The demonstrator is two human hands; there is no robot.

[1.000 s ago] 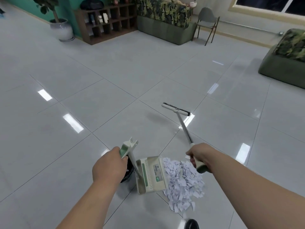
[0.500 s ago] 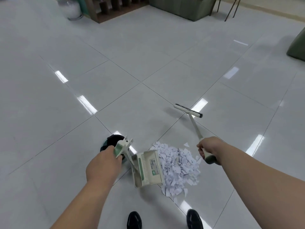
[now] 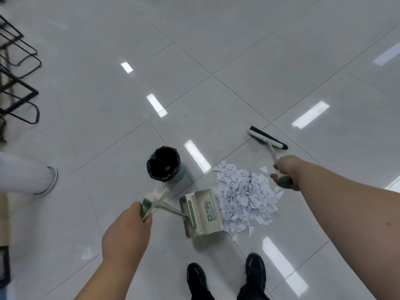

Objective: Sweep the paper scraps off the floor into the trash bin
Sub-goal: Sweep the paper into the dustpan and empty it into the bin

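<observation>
The paper scraps lie in a heap on the floor between the two hands. The left hand is curled round the green grip of the dustpan, whose open edge touches the left side of the heap. The right hand is closed round the handle of the broom, just beyond the heap's right edge; the broom head sits farther out, apart from the paper. The trash bin, lined in black, stands upright near the heap, just behind the dustpan.
</observation>
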